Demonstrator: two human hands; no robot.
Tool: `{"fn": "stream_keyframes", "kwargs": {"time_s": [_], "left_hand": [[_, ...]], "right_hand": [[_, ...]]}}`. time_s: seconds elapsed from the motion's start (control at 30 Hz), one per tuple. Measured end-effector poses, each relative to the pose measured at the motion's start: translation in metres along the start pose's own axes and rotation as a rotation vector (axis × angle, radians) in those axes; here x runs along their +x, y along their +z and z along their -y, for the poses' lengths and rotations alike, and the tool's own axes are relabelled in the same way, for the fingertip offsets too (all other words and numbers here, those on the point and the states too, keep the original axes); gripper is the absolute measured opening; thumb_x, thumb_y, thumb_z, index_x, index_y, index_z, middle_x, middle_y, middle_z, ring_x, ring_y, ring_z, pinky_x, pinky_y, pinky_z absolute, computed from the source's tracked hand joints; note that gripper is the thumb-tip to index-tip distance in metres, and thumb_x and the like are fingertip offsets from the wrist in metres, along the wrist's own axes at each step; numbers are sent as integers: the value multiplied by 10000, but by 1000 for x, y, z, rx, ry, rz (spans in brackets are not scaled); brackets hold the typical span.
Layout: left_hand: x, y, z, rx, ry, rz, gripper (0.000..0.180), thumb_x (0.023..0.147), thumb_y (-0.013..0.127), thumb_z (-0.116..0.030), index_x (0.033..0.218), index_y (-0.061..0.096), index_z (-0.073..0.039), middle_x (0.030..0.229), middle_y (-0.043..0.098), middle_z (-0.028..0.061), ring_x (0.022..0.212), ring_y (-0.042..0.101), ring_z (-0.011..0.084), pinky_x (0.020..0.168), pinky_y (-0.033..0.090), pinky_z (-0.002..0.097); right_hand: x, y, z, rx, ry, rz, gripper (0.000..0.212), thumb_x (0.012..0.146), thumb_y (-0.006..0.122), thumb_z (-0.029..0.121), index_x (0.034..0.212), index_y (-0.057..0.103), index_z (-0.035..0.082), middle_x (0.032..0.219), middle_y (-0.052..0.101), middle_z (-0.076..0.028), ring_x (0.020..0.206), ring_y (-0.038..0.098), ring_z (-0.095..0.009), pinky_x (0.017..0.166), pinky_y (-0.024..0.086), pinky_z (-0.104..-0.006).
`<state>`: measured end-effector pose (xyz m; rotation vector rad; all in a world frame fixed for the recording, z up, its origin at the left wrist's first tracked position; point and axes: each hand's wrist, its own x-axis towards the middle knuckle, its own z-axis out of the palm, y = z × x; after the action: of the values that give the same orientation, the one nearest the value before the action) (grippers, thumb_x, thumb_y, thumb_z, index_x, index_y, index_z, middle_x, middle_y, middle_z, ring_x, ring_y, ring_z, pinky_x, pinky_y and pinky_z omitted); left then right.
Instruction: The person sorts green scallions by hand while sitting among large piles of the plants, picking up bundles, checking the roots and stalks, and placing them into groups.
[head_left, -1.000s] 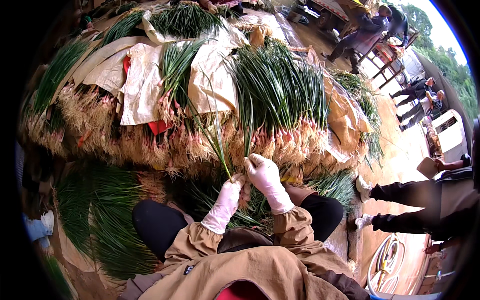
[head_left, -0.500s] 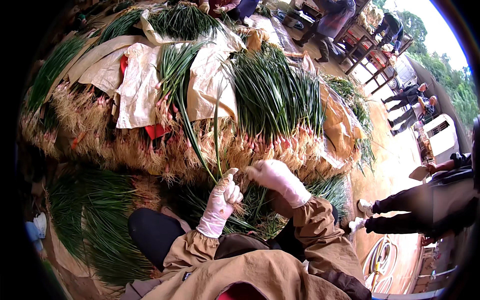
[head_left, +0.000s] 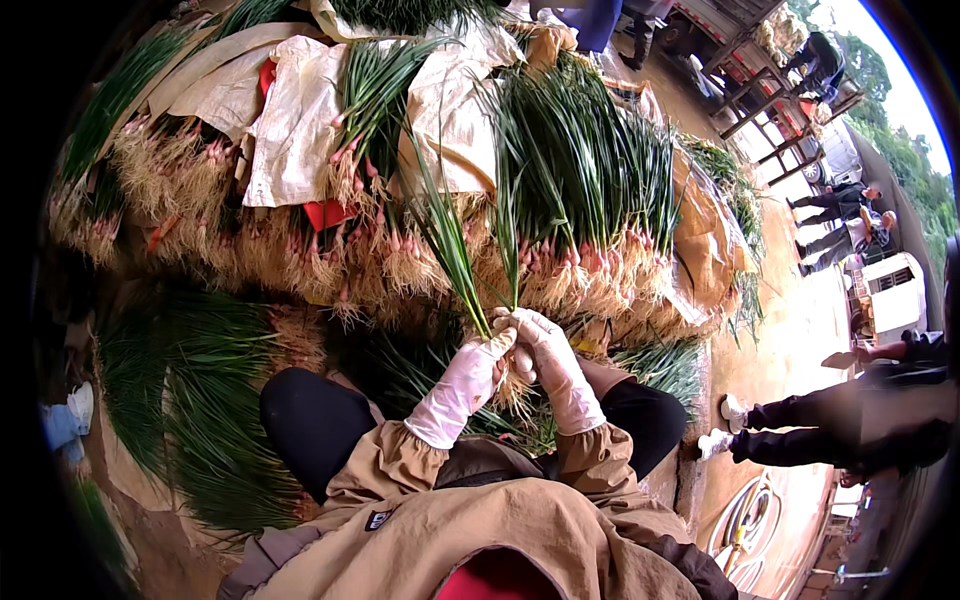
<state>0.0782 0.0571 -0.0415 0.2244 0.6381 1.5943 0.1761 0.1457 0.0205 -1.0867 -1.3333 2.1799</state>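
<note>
My left hand, in a whitish glove, is closed around a few spring onions; their green leaves point up and away from me. Against it is my right hand, gloved too, pinching another spring onion whose leaves stand upright. Pale roots hang below the two hands, which touch each other; the bulbs are mostly hidden by the fingers. Just beyond lies a broad heap of spring onions, with pinkish bulbs and tangled roots facing me.
Pale sacking covers parts of the heap. More spring onions lie on the ground at my left. To the right, a person in dark trousers stands near a coiled hose. A truck and other people are farther back.
My right hand has come down and inward to meet my left and now holds a spring onion. More leaves rise from my left hand. The view has shifted a little.
</note>
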Motion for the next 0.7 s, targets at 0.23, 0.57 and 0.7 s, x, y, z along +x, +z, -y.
{"fn": "stream_keyframes", "kwargs": {"time_s": [0.23, 0.57, 0.7], "left_hand": [[-16, 13, -21, -110, -96, 188, 256, 990, 461, -191, 992, 597, 26, 735, 623, 96, 636, 625, 206, 630, 529, 312], [-24, 3, -20, -82, -231, 366, 266, 969, 508, -229, 962, 586, 24, 677, 576, 94, 624, 572, 229, 627, 464, 359], [-26, 9, -24, -162, -247, 493, 286, 969, 506, -256, 939, 588, 17, 642, 559, 81, 604, 555, 224, 598, 446, 352]], "right_hand": [[27, -14, -6, 546, 89, 572, 425, 919, 576, 191, 1290, 492, 1, 926, 597, -26, 721, 532, -66, 596, 441, -216], [21, -11, -13, 442, 124, 540, 431, 930, 556, 297, 1186, 516, -48, 676, 422, 47, 556, 399, -55, 514, 361, -196], [26, -19, -13, 388, 63, 635, 297, 915, 569, 298, 935, 540, 4, 687, 436, 30, 541, 379, -46, 489, 312, -193]]}}
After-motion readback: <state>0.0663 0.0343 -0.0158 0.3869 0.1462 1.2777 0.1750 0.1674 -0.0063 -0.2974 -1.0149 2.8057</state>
